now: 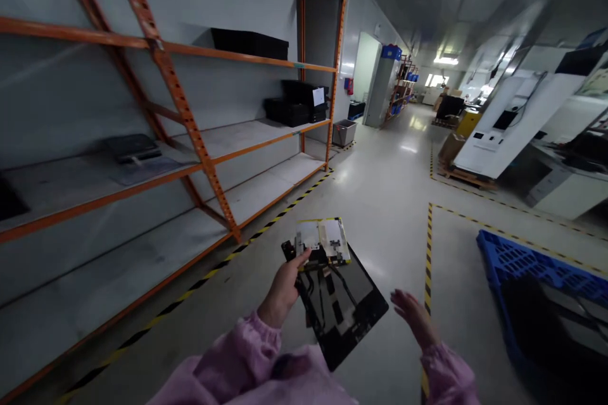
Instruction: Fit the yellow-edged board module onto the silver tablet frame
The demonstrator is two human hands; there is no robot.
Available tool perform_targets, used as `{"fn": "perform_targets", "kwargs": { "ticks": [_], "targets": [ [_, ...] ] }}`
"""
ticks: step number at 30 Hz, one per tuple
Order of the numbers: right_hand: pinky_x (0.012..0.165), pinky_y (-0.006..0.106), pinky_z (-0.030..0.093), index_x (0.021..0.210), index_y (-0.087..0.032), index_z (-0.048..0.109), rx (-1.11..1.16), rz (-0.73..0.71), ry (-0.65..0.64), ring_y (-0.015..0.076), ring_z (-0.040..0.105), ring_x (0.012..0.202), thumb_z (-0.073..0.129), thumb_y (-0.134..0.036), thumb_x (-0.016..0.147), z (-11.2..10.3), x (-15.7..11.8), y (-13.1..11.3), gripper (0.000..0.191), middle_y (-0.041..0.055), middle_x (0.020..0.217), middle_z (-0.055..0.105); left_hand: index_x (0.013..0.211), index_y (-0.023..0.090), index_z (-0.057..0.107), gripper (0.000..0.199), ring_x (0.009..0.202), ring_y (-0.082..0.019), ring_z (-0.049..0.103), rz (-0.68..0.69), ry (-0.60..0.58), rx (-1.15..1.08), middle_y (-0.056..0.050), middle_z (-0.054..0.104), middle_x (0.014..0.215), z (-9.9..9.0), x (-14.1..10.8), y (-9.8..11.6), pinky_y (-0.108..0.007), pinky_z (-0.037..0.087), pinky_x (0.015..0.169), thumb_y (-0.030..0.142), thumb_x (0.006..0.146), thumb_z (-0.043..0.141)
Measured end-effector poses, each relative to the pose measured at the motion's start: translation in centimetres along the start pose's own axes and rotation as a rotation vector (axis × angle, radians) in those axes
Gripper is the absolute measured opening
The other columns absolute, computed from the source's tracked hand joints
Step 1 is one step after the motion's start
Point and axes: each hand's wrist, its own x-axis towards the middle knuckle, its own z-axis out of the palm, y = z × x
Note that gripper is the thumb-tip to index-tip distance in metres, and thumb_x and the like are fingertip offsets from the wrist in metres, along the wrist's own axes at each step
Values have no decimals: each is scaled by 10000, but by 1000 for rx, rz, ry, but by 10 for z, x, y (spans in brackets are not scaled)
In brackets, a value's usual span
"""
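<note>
My left hand (284, 290) grips a dark flat panel (339, 300) that looks like an opened-up tablet, with black ribbon cables across its inner side. Against its far edge, under my thumb, lies a silvery battery pack (323, 237) with yellow edging; whether it is fixed to the panel I cannot tell. The panel is tilted in front of my body. Apart from it, to the right, is my right hand (412, 311), its fingers stretched out and holding nothing. Pink sleeves cover both my arms.
An orange metal rack (185, 114) with black boxes (289, 111) runs along the left wall. At the lower right is a blue plastic pallet (494, 266) with dark things on it. Yellow-black tape (429, 247) marks the floor. A white machine (498, 120) stands further right.
</note>
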Motion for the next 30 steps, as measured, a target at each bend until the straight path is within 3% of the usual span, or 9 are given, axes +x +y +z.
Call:
{"fn": "perform_targets", "kwargs": {
  "ticks": [3, 6, 9, 12, 16, 20, 25, 30],
  "targets": [
    [814, 372, 510, 968, -208, 675, -8, -113, -60, 256, 635, 991, 644, -525, 761, 1, 132, -45, 380, 88, 1016, 701, 753, 77, 650, 133, 492, -216, 648, 64, -86, 61, -74, 668, 581, 91, 92, 20, -305, 560, 486, 200, 749, 700],
    [843, 390, 487, 1047, -213, 644, -218, -352, 25, 248, 604, 1006, 605, -470, 810, 3, 246, -102, 352, 102, 1078, 670, 739, 80, 664, 206, 486, -193, 634, 83, -189, 145, -50, 667, 581, 194, 176, 40, -270, 541, 476, 228, 661, 784],
    [886, 422, 474, 1184, -218, 564, -371, -451, 102, 257, 561, 1086, 620, -431, 806, -6, 356, -143, 438, 112, 1211, 599, 798, 77, 690, 298, 556, -181, 652, 34, -309, 226, -60, 701, 673, 299, 258, 55, -243, 541, 531, 248, 598, 831],
    [936, 445, 457, 1279, -224, 482, -365, -432, 100, 265, 550, 1130, 646, -409, 791, -33, 474, -157, 547, 109, 1265, 572, 850, 83, 697, 332, 625, -202, 671, -55, -433, 292, -86, 720, 768, 398, 350, 62, -275, 558, 588, 265, 603, 826],
    [961, 410, 465, 1304, -248, 435, -174, -403, 27, 247, 567, 1141, 611, -395, 830, -82, 644, -165, 527, 91, 1277, 576, 916, 84, 693, 373, 592, -234, 665, -132, -560, 341, -108, 719, 754, 526, 485, 66, -341, 562, 559, 291, 627, 807],
    [1024, 409, 420, 1336, -262, 406, -108, -426, 15, 235, 521, 1209, 582, -384, 857, -122, 819, -201, 524, 80, 1349, 523, 917, 68, 697, 446, 646, -245, 680, -125, -602, 333, -125, 724, 775, 654, 609, 84, -337, 563, 623, 313, 574, 841],
    [1026, 415, 420, 1308, -219, 441, -118, -374, -3, 246, 520, 1205, 604, -415, 831, -148, 1025, -254, 542, 97, 1336, 533, 871, 57, 702, 478, 742, -237, 687, -70, -536, 298, -126, 728, 812, 787, 750, 119, -292, 545, 694, 345, 530, 873],
    [1005, 427, 444, 1274, -214, 455, -118, -350, -37, 248, 551, 1170, 624, -448, 802, -150, 1245, -267, 554, 112, 1297, 562, 890, 57, 705, 407, 723, -236, 689, -60, -498, 241, -127, 731, 796, 899, 925, 153, -314, 560, 700, 281, 582, 850]
  ]
}}
